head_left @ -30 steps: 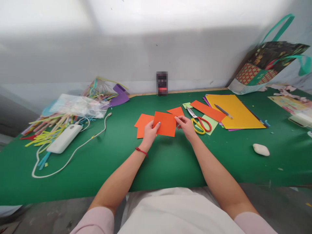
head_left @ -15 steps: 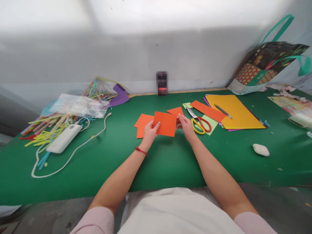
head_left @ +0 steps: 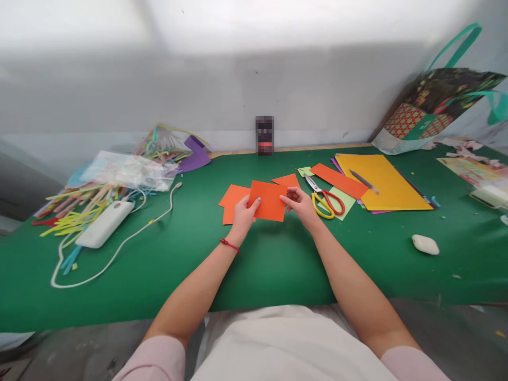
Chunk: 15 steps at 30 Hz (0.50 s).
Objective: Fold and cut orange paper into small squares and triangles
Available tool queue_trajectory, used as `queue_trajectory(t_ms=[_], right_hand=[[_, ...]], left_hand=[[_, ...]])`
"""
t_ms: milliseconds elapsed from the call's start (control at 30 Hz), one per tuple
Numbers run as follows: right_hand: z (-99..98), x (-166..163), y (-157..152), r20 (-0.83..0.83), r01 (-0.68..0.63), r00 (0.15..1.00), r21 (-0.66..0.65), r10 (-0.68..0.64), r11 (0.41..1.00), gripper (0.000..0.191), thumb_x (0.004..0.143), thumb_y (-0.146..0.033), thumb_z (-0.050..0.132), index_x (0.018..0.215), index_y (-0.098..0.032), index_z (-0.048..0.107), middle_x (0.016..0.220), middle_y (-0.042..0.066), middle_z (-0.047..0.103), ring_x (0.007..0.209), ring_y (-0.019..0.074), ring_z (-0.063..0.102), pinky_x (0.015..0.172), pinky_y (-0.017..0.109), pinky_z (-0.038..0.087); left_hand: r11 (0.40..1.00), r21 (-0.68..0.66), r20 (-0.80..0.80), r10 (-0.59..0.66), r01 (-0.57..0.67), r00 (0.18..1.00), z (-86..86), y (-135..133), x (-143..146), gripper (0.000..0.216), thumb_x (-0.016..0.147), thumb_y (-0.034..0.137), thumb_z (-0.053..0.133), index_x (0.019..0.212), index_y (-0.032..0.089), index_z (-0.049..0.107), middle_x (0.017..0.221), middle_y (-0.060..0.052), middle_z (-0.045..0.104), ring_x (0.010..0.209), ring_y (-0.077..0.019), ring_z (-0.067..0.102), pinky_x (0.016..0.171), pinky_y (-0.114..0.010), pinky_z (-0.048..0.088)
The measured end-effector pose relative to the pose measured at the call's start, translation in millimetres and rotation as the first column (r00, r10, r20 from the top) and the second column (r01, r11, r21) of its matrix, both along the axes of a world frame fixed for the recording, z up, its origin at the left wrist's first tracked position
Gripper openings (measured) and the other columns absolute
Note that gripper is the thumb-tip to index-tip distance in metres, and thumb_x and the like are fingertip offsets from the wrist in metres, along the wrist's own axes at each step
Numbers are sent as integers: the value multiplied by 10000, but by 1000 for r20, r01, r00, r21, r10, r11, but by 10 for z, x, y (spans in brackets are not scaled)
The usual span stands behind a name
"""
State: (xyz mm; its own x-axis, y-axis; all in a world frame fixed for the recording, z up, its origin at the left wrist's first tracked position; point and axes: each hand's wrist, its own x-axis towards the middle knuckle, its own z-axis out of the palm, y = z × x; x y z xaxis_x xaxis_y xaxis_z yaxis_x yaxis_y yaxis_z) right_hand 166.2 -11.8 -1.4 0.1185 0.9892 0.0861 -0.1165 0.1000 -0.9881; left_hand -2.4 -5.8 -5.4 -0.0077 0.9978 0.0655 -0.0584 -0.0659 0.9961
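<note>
The left hand [head_left: 242, 217] pinches a square orange paper sheet [head_left: 271, 202] over the smooth green tabletop [head_left: 273, 272]; the right hand [head_left: 303, 208] has its thumb at the sheet's edge, gripping or not I can't tell, seemingly edge-handling, which calls for steadiness

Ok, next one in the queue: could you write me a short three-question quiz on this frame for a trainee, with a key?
1. True or false: the left hand holds an orange sheet, its thumb resting on the side that faces the camera.

2. Which of these lies on the yellow paper?
A) the scissors
B) the pen
C) the shopping bag

3. Fill in the missing word: the red bracelet is worn on the person's ____ wrist.

Key: 1. True. 2. B. 3. left.
</note>
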Motion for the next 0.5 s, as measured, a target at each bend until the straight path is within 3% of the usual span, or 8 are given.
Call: queue_trajectory(t_ms=[200, 500], right_hand=[[23, 6, -12, -28, 13, 1000, -21, -14, 1000, 430, 631, -626, 616, 670, -202, 554, 623, -10, 553, 551, 123, 516, 427, 233, 403], [33, 7, -28, 36, 6, 999, 0, -7, 1000, 412, 647, -605, 629, 599, -209, 524, 571, -20, 528, 533, 120, 516, 451, 236, 411]], left_hand=[[1000, 7, -32, -30, 31, 999, 30, -35, -2, 320, 670, 425, 656, 831, 149, 657, 862, -76, 693, 849, -235, 633, 737, -326, 499], [1000, 4, -31, -30, 30, 999, 49, -43, 2, 313, 677, 416, 651, 840, 148, 657, 867, -76, 691, 863, -236, 633, 750, -332, 502]])
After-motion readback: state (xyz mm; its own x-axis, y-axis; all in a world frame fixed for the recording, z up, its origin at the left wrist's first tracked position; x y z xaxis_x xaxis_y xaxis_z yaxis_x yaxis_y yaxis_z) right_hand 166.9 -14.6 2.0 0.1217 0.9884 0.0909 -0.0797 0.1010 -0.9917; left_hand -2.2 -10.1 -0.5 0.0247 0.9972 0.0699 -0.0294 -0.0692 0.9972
